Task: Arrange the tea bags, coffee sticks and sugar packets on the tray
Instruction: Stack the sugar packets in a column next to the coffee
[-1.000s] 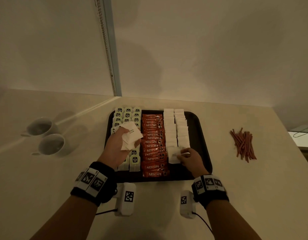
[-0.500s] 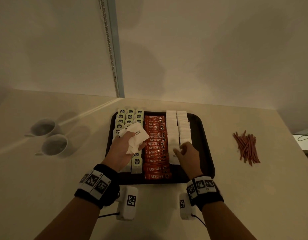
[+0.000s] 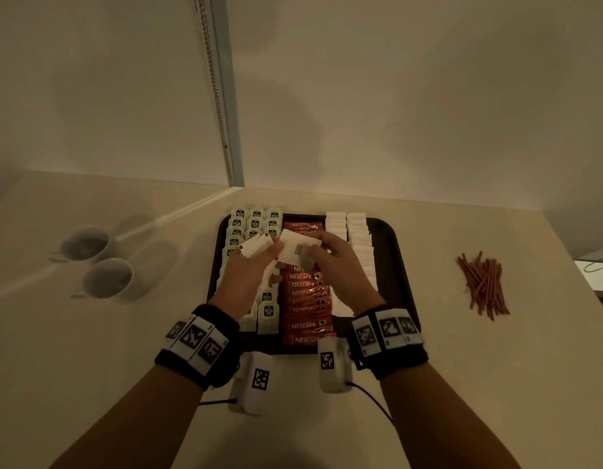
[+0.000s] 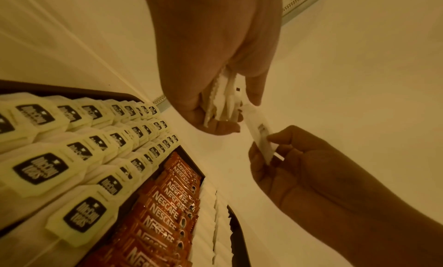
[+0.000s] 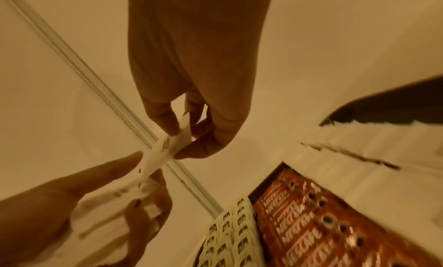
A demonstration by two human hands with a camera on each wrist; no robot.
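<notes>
Head view shows the left hand (image 3: 249, 275) clutching a stack of sugar packets (image 3: 256, 247) above the tray (image 3: 400, 265) as a supply, while the right hand (image 3: 340, 265) pinches one packet (image 3: 295, 250), probably for the right-hand rows.

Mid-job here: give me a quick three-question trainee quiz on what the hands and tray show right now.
1. True or false: the right hand pinches a white sugar packet.
2. What does the left hand hold? A) a bundle of white packets B) a cup C) red sticks
3. Fill in: on the tray, the orange coffee sticks lie between the tea bags and the white ____.

Key: 1 true; 2 A; 3 sugar packets.
</notes>
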